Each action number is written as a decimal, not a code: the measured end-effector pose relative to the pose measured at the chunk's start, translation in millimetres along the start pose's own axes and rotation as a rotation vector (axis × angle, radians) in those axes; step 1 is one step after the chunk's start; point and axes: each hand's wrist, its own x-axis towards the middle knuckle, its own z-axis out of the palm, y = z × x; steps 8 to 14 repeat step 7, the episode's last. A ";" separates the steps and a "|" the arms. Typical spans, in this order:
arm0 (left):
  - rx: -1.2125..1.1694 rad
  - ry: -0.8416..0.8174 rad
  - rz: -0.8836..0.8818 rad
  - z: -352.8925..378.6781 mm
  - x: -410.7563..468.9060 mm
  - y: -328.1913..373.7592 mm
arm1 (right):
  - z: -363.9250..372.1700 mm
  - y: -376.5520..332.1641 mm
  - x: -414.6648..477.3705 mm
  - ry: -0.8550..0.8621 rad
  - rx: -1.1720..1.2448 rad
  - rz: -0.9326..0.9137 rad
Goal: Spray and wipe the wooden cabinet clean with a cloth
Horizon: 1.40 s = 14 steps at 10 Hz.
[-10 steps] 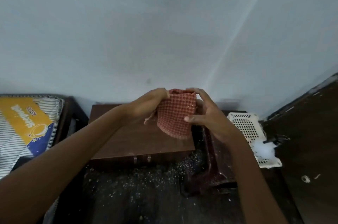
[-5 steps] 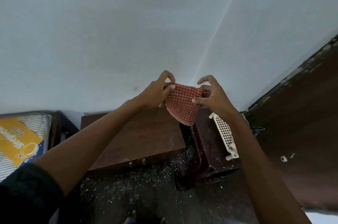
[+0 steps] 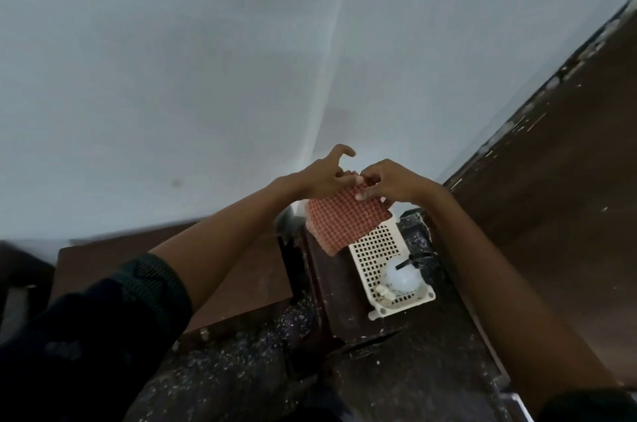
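My cloth (image 3: pixel 346 221) was red and white in small checks. The basket (image 3: pixel 381 249) was cream, gridded with dark square holes (the globe (image 3: pixel 401 278) in it was milky white). The cabinet (image 3: pixel 255 283) was plain dark brown, the floor (image 3: pixel 220 363) black flecked with white, my sleeve (image 3: pixel 103 318) dark.

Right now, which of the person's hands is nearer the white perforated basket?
Right. The right hand pinches the checked cloth above the far end of the basket; the left hand holds the cloth's top too, further off to the left.
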 end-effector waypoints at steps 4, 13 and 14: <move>0.057 -0.076 -0.477 129.9 180.9 -85.5 | -1.6 266.3 92.9 -0.036 0.649 0.428; -0.010 0.261 -0.637 194.8 192.0 -158.5 | 60.7 335.6 131.2 0.102 0.350 0.519; -0.010 0.261 -0.637 194.8 192.0 -158.5 | 60.7 335.6 131.2 0.102 0.350 0.519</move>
